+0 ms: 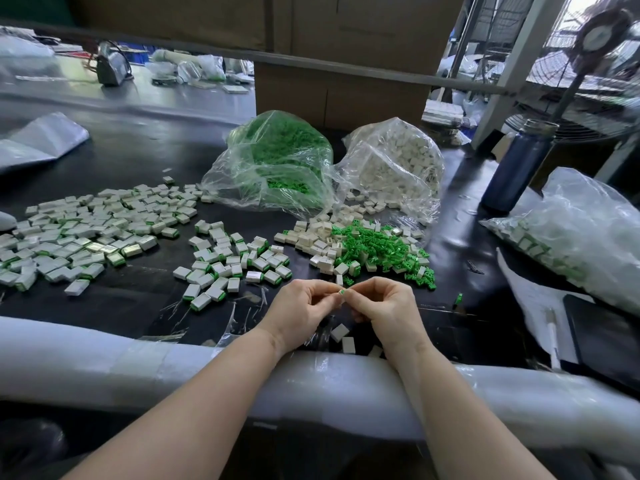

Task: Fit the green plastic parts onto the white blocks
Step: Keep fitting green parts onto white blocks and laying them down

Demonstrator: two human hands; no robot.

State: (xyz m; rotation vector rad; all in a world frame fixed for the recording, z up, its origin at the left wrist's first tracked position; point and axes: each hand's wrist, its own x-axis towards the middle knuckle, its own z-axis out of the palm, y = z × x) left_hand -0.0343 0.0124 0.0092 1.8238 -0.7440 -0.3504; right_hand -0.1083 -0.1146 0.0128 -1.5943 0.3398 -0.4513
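Black and shiny, the worktable [138, 161] runs from a padded white front edge [104, 355] back to big cardboard boxes [346, 46] at 12 o'clock. At 11 o'clock a wide spread of finished blocks [86, 233], white with a green strip along one side, covers the table, and a smaller batch of the same [235, 265] lies nearer the middle. Two clear bags stand open at 12 to 1 o'clock: one full of green parts [280, 161], one full of white blocks [398, 161]. In front of them, between the bags and the hands, a mixed loose pile [363, 247] of small green parts and plain white blocks lies spilled. A dark blue bottle [519, 168] stands at 2 o'clock, with another bag of blocks [581, 233] lying at 3 o'clock, and a fan [602, 39] behind. A few loose white blocks [343, 337] lie under the wrists, touching the padded edge. Near the middle of the view, just above the table, the left hand [298, 310] and right hand [388, 306] meet fingertip to fingertip, both with fingers curled and pinching one small white block with a green part on it [341, 293]; most of it is hidden by the fingers.
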